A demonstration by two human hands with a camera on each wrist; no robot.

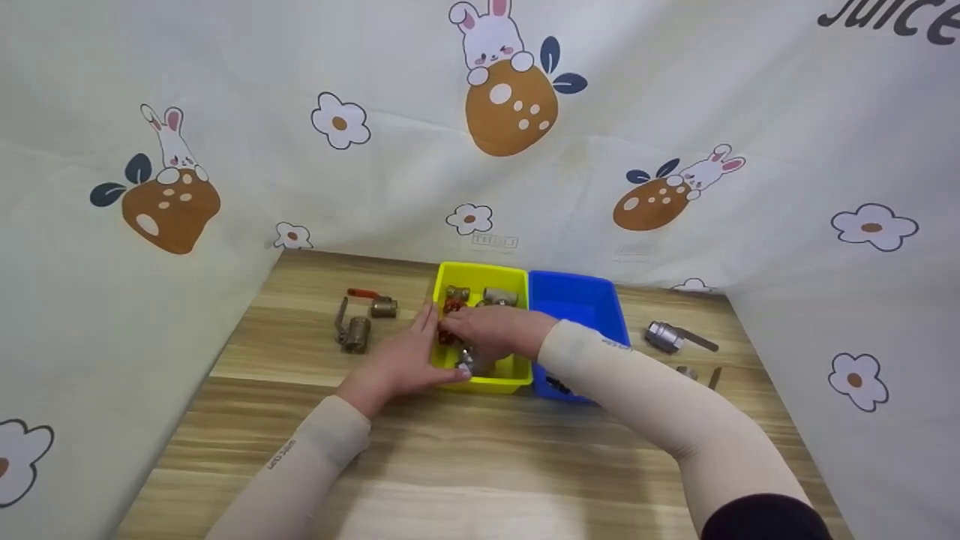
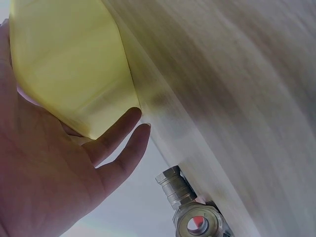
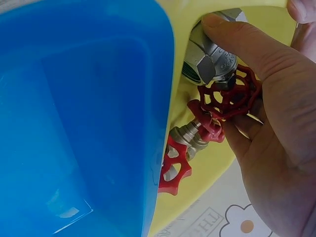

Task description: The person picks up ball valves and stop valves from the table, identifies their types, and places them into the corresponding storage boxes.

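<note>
My right hand (image 1: 501, 330) reaches into the yellow bin (image 1: 491, 387) and grips a silver gate valve (image 3: 213, 55) with a red handwheel (image 3: 234, 94). The thumb lies on the valve's metal body, while the other fingers go behind the wheel and are partly hidden. Beside it in the bin lie smaller valves with red handles (image 3: 175, 170) and a metal valve body (image 1: 500, 295). At the bin's front left corner is my left hand (image 1: 401, 361). Its fingers are straight along the outer left wall, and its thumb touches the front rim.
A blue bin (image 1: 577, 289) adjoins the yellow one on the right, with a small dark object (image 1: 557, 385) near its front. Left on the wooden table are a red-lever ball valve (image 1: 383, 307) and a brass-coloured valve (image 1: 357, 334). A silver lever valve (image 1: 664, 337) lies at right.
</note>
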